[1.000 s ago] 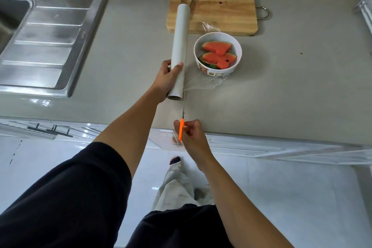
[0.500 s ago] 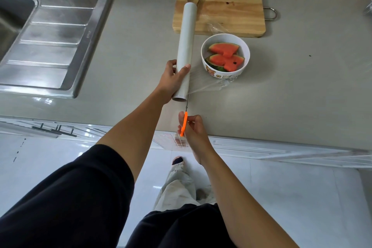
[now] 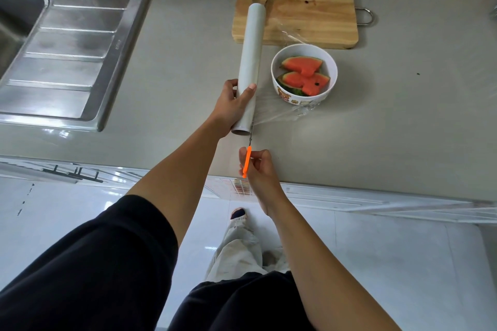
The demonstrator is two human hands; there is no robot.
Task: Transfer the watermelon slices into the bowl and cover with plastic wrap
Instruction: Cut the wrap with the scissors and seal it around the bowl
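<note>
Left hand [image 3: 233,106] gripped the near end of the plastic wrap roll [image 3: 252,56], thumb across the top and fingers curled beneath; the roll lay lengthwise away from me, its far end over the wooden cutting board [image 3: 312,13]. Right hand [image 3: 259,169] pinched an orange-handled cutter [image 3: 246,161] near the counter's front edge; its thin blade reached up to the roll's near end, where the film [image 3: 279,114] left the roll; I could not tell whether it was a knife or scissors. Watermelon slices [image 3: 305,75] sat inside the white bowl [image 3: 334,72], just right of the roll and just in front of the board; I counted two or three wedges, rind showing. Film stretched from the roll to the bowl and bunched at its near wall; more wrinkled film showed at the far rim; whether it covered the mouth I could not tell. Grey counter [image 3: 416,121]; steel sink [image 3: 67,56] well to the left.
</note>
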